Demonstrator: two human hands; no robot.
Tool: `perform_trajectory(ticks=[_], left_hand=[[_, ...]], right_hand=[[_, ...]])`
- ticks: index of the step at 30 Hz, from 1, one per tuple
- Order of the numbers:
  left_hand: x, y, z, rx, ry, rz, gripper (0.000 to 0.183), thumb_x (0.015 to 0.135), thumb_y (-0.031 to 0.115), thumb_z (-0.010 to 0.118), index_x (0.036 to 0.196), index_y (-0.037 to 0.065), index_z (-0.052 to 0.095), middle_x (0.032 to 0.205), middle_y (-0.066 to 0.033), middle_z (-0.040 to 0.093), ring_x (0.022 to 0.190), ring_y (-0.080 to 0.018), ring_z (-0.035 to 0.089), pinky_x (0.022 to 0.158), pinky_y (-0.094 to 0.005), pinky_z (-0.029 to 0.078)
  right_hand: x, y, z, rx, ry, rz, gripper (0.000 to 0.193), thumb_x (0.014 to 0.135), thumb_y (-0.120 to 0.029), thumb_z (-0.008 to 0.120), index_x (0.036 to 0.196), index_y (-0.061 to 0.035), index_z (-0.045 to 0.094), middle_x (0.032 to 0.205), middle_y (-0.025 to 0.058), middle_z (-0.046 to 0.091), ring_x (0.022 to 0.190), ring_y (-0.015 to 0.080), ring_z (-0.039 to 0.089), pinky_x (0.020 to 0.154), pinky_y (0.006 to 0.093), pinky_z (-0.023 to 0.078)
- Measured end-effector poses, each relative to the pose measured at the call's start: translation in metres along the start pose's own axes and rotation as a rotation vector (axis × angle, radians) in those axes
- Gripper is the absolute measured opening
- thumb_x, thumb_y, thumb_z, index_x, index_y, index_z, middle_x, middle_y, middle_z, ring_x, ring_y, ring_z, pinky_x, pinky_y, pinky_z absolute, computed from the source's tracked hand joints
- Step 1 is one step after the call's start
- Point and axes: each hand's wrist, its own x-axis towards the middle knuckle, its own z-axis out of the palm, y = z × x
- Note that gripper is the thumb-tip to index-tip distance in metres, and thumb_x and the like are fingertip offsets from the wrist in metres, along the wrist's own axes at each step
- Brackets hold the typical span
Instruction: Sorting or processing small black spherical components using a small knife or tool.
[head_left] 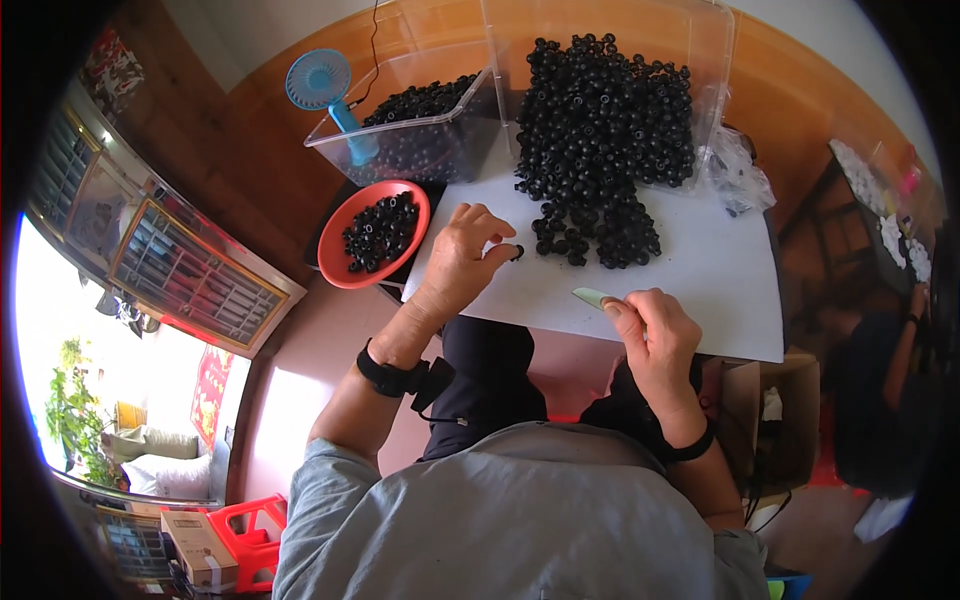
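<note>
While you sit at the white board (700,290), your right hand (655,340) rests at its near edge, fingers closed around a pale green tool (592,296) whose tip points left. A little farther and to the left, your left hand (465,255) pinches one small black part (517,251) between thumb and fingertips. Just beyond it lies a large heap of black parts (600,140). To the far left sit a red bowl (335,265) and a clear bin (420,140), both holding more parts, beside a blue fan (320,85).

Left hand (468,252) pinching black ring (517,252)
</note>
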Motion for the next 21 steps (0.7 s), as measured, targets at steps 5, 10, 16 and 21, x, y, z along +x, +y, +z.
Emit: perform_trajectory(ticks=[5,10,16,21], left_hand=[[-0.002,-0.008,0.014,0.143,-0.009,0.148,0.015,0.079,0.003,0.074,0.094,0.002,0.071,0.089,-0.0102,0.062,0.088,-0.0280,0.058,0.074,-0.0395,0.051],[0.002,0.005,0.024,0.317,0.019,0.260,0.012,0.077,0.004,0.075,0.088,0.002,0.070,0.088,-0.0114,0.059,0.092,-0.0329,0.057,0.077,-0.0425,0.051],[-0.003,0.001,0.030,0.319,0.053,0.277,0.016,0.076,0.003,0.075,0.090,0.002,0.070,0.090,-0.0116,0.059,0.092,-0.0332,0.056,0.079,-0.0421,0.052],[-0.015,0.007,0.033,0.351,0.075,0.314,0.013,0.075,0.000,0.074,0.087,0.001,0.070,0.087,-0.0111,0.057,0.090,-0.0330,0.056,0.077,-0.0415,0.051]], right_hand=[[-0.001,0.000,0.001,0.000,-0.001,-0.040,0.022,0.090,-0.021,0.075,0.081,-0.0077,0.060,0.068,0.0048,0.057,0.060,0.0253,0.055,0.053,0.0387,0.042],[-0.003,0.001,0.002,-0.070,0.012,-0.060,0.019,0.089,-0.020,0.076,0.084,-0.0085,0.061,0.069,0.0044,0.056,0.061,0.0253,0.054,0.054,0.0390,0.042],[0.003,0.002,-0.008,-0.491,-0.089,-0.195,0.023,0.082,-0.007,0.068,0.104,-0.0133,0.068,0.084,0.0070,0.053,0.080,0.0281,0.054,0.069,0.0417,0.043],[-0.008,0.010,-0.023,-0.551,-0.200,-0.274,0.036,0.079,-0.003,0.062,0.113,-0.0142,0.069,0.089,0.0093,0.049,0.087,0.0306,0.053,0.074,0.0434,0.043]])
